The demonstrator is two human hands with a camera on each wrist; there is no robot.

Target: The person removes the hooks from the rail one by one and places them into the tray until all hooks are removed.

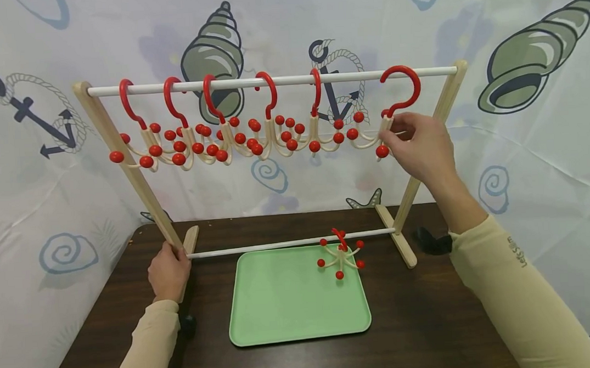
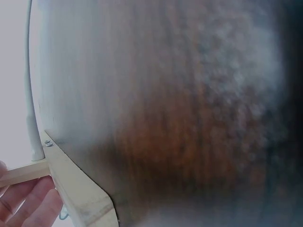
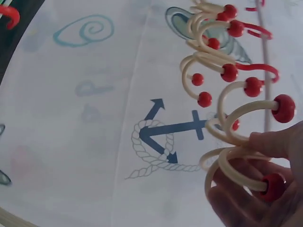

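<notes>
My right hand (image 1: 424, 145) pinches the cream stem of a multi-prong hanger (image 1: 403, 94) with a red hook, whose curve is over the right part of the rack's white top bar (image 1: 344, 77). In the right wrist view, fingers (image 3: 270, 144) hold its cream prongs, tipped with red balls. Down at the left, my left hand (image 1: 169, 272) grips the foot of the wooden left post (image 1: 141, 182); the left wrist view shows fingers (image 2: 33, 201) curled around the wood. Several matching hangers (image 1: 269, 105) hang along the bar to the left.
Below the rack, a green tray (image 1: 290, 299) lies on the dark wooden table (image 1: 429, 321). One more hanger (image 1: 341, 256) rests at the tray's back right corner. A white lower bar (image 1: 278, 245) and the right post (image 1: 411, 192) with its foot stand close by.
</notes>
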